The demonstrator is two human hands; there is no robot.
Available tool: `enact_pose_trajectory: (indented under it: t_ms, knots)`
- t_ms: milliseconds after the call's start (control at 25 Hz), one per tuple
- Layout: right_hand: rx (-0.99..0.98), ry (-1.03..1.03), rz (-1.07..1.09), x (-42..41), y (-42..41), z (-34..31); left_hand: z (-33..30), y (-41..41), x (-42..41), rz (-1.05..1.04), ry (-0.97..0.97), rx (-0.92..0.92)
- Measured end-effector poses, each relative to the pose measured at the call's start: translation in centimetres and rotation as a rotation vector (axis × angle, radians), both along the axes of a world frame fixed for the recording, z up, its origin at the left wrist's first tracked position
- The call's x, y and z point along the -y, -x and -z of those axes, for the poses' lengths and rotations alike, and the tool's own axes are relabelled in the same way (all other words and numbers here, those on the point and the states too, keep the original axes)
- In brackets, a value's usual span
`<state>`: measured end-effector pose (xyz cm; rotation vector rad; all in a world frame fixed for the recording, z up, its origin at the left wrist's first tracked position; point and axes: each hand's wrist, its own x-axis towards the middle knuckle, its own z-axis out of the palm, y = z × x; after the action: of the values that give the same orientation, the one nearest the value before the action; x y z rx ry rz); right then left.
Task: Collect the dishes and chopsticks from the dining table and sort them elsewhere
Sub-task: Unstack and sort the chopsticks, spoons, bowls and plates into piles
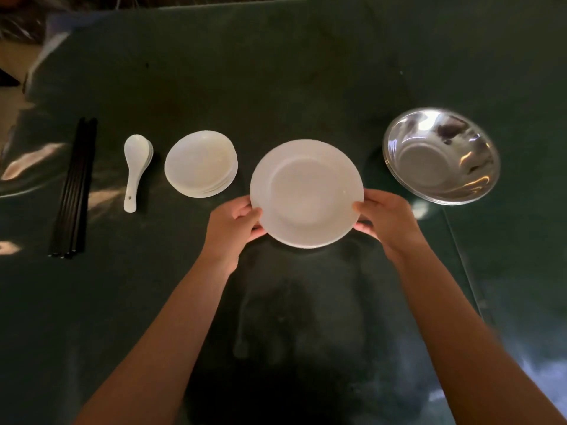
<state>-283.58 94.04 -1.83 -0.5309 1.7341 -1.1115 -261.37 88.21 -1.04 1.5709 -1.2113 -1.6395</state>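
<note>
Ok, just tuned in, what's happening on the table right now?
A person holds a white plate by its near rim with both hands, left hand and right hand. On the dark table, sorted in a row: black chopsticks far left, stacked white spoons, a stack of small white dishes, and steel bowls on the right.
</note>
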Motion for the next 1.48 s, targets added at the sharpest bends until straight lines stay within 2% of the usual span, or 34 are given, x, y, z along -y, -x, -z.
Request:
enact_pose_trajectory:
  t_ms: [200,360,440,480,520,600,680,760,880,1280,1480]
  knots:
    - [0.045,0.023,0.063,3.9,1.2,1.5,1.9,2.2,3.4,-0.035,0.003,-0.013]
    - [-0.006,-0.008,0.069,4.7,1.5,2.3,2.9,2.9,4.0,-0.07,-0.008,0.035]
    - [-0.044,-0.011,0.044,4.2,1.6,2.3,2.9,2.8,3.9,-0.033,0.026,0.094]
    - [-0.11,-0.017,0.018,3.6,1.6,2.3,2.8,2.5,3.5,-0.002,0.083,0.196]
    - [-0.261,-0.017,-0.014,2.6,1.4,2.3,2.7,2.2,2.8,0.028,0.207,0.368]
    - [-0.757,0.14,-0.169,0.4,1.0,2.1,2.5,1.5,0.9,0.146,0.678,0.69]
    - [-1.149,0.421,-0.457,-0.5,0.7,1.8,2.4,1.6,0.0,0.438,1.066,0.791]
    - [-1.332,0.519,-0.672,0.2,1.0,1.9,2.5,2.4,0.4,0.694,1.139,0.819]
    - [-1.362,0.513,-0.77,1.5,1.4,2.2,2.5,3.2,1.3,0.808,1.105,0.817]
    - [-1.302,0.537,-0.912,2.8,2.5,2.4,2.7,3.0,2.8,0.832,1.213,0.72]
    - [-1.35,0.564,-0.88,3.0,2.7,2.7,3.0,3.2,2.9,0.784,1.242,0.704]
